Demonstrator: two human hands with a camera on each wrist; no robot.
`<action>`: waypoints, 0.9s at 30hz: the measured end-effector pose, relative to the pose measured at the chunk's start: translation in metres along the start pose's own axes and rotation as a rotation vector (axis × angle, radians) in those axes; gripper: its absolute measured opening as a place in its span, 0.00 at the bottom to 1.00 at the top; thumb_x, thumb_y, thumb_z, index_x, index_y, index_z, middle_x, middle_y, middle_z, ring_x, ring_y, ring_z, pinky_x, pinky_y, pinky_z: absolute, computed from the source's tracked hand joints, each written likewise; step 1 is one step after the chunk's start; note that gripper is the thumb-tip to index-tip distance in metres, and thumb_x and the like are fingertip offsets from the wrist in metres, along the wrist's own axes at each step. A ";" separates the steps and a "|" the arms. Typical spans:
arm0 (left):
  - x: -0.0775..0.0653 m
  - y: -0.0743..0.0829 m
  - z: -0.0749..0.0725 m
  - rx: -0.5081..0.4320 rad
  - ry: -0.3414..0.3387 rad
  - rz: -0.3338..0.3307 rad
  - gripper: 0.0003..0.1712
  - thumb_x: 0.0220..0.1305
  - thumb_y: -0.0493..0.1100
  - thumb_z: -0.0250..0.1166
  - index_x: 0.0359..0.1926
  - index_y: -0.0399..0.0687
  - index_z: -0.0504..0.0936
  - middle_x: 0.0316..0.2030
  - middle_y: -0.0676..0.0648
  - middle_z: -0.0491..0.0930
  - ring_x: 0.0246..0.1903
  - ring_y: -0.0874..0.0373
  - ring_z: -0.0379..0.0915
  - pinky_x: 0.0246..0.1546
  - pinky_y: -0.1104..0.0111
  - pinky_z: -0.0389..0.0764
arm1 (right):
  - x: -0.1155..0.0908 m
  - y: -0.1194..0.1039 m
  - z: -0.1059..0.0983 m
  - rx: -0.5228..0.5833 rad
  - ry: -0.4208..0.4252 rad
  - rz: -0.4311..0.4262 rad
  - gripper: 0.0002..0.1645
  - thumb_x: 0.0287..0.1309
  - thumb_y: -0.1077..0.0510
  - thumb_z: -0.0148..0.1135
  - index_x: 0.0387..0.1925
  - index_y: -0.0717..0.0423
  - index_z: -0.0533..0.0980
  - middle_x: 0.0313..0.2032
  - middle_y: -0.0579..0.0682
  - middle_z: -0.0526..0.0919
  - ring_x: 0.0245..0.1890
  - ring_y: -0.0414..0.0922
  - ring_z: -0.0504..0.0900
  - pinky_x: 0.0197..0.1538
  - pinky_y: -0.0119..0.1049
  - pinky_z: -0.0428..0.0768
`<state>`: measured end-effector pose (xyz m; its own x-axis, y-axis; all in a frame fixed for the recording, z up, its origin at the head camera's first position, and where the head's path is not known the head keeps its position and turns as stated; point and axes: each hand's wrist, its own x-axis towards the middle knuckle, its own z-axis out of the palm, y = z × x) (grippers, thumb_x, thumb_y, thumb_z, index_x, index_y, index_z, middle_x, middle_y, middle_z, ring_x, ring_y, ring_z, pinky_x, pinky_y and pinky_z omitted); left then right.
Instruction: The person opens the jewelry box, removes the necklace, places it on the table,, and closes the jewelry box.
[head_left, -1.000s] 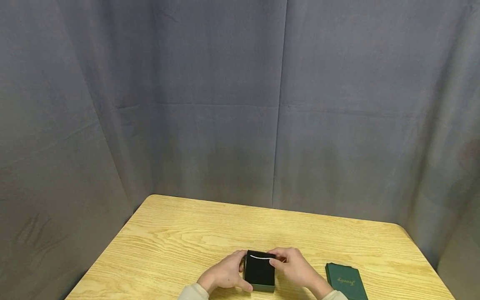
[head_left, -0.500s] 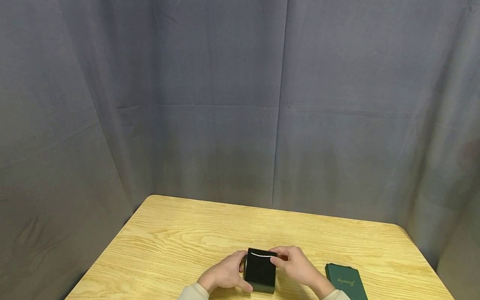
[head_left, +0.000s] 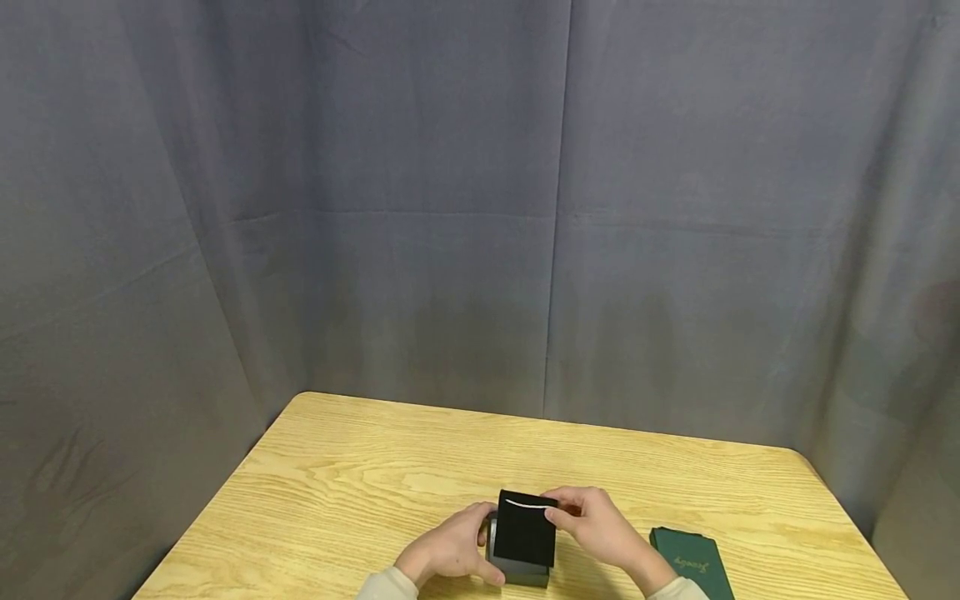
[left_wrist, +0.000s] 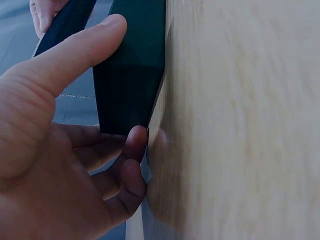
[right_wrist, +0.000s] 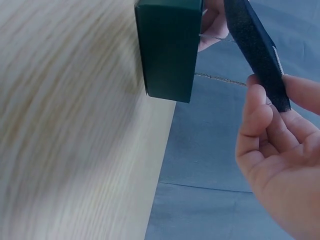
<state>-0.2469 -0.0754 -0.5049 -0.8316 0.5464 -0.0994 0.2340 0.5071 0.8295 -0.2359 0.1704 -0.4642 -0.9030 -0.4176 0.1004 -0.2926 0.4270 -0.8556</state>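
Observation:
A small dark green jewelry box base (head_left: 527, 577) sits on the table, and my left hand (head_left: 452, 543) holds it, thumb on the near side and fingers round the left. My right hand (head_left: 597, 527) pinches the right edge of a black pad insert (head_left: 525, 535), tilted above the box. A thin silvery necklace chain (head_left: 528, 504) crosses the pad's upper part. In the right wrist view, strands of chain (right_wrist: 220, 78) stretch between the pad and the green box (right_wrist: 170, 52). The left wrist view shows my thumb against the box's green side (left_wrist: 135, 75). The box's inside is mostly hidden.
A green box lid (head_left: 692, 562) with gold lettering lies on the wooden table (head_left: 420, 450) to the right of my right hand. Grey curtains (head_left: 435, 250) hang behind the table and at both sides.
My right hand has lifted the black pad up and away out of the green box, baring part of the box's inside. The left hand has stayed on the box.

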 end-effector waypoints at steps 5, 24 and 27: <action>0.000 -0.001 0.000 0.006 -0.002 0.000 0.48 0.37 0.39 0.80 0.62 0.44 0.68 0.46 0.54 0.70 0.40 0.57 0.69 0.41 0.64 0.73 | 0.000 -0.002 -0.002 0.005 0.009 0.006 0.18 0.62 0.56 0.60 0.50 0.62 0.78 0.33 0.48 0.83 0.31 0.45 0.78 0.30 0.32 0.74; -0.006 0.004 -0.001 0.135 0.008 0.013 0.58 0.45 0.53 0.76 0.70 0.35 0.55 0.57 0.45 0.69 0.43 0.58 0.70 0.46 0.61 0.72 | 0.000 -0.012 -0.012 -0.054 0.031 -0.017 0.17 0.63 0.54 0.60 0.49 0.61 0.79 0.34 0.47 0.82 0.28 0.40 0.75 0.27 0.31 0.72; -0.010 0.006 -0.003 0.157 0.024 0.003 0.55 0.50 0.60 0.72 0.69 0.36 0.56 0.61 0.41 0.66 0.51 0.52 0.69 0.51 0.56 0.71 | 0.000 -0.012 -0.012 -0.048 0.024 -0.013 0.18 0.63 0.54 0.60 0.49 0.62 0.79 0.33 0.48 0.82 0.28 0.41 0.75 0.27 0.31 0.72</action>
<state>-0.2388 -0.0795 -0.4971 -0.8421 0.5329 -0.0826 0.3105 0.6043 0.7338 -0.2359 0.1746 -0.4481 -0.9062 -0.4040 0.1244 -0.3187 0.4597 -0.8289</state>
